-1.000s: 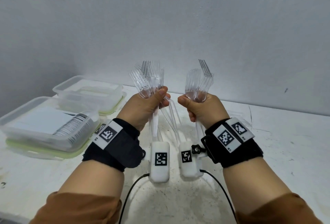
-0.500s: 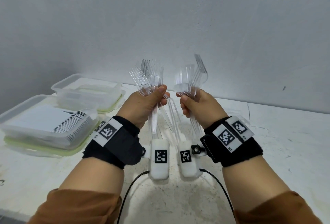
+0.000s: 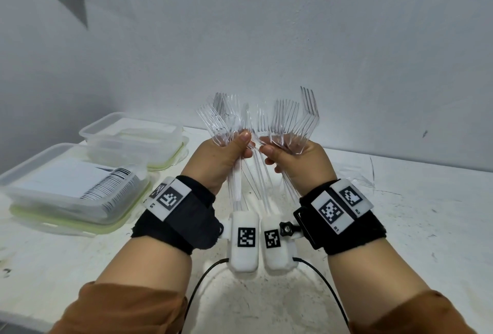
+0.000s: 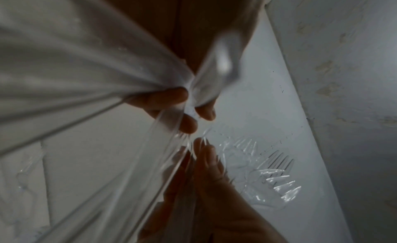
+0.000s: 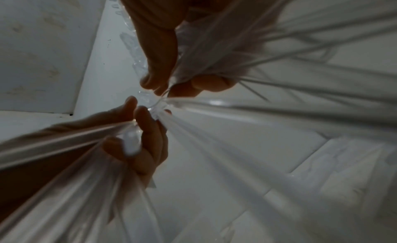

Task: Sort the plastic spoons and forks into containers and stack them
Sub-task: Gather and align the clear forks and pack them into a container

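- The left hand (image 3: 219, 159) is raised in front of the chest, fingers curled, thumb pressed on top of a bunch of clear plastic forks (image 3: 222, 120).
- The right hand (image 3: 298, 163) is level beside it, nearly touching, gripping its own fanned clear plastic forks (image 3: 290, 123).
- Both forearms angle inward, black wristbands on the wrists.

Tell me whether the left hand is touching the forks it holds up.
Touching. The head view shows the left hand with thumb and fingers wrapped round its bundle of clear forks.
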